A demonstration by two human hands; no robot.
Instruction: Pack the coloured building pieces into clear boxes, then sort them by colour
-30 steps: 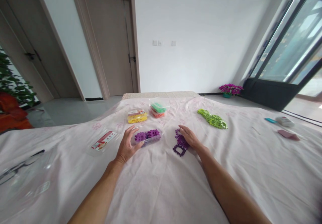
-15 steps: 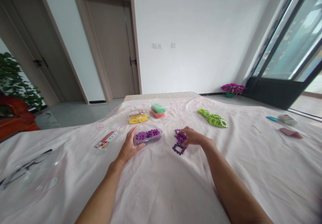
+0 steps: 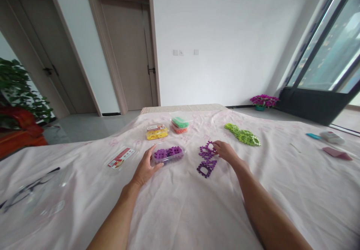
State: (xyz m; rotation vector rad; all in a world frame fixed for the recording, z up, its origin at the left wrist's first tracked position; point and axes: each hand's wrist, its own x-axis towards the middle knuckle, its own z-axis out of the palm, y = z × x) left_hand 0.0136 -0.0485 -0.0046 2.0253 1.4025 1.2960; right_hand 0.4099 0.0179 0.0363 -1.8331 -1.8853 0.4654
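My left hand (image 3: 146,167) grips the left end of a clear plastic box (image 3: 170,162), thumb at the near side and fingers at the far side. Purple lattice building pieces (image 3: 174,151) fill the box. On the cloth to its right lie several more purple building pieces (image 3: 206,166), flat and close together. My right hand (image 3: 224,151) has its fingertips closed on the edge of the farthest purple building piece (image 3: 209,145). Its fingers partly cover that edge.
Behind the box stand a box of yellow pieces (image 3: 156,133) and a box of green and orange pieces (image 3: 180,123). Green joined pieces (image 3: 243,135) lie at the right. A labelled clear lid (image 3: 120,159) and eyeglasses (image 3: 28,188) are at the left, all on the pale tablecloth (image 3: 174,212).
My right hand has shifted a little right and uncovered the purple pieces, which now lie more spread out. My left hand stays at the box. The view has shifted slightly.
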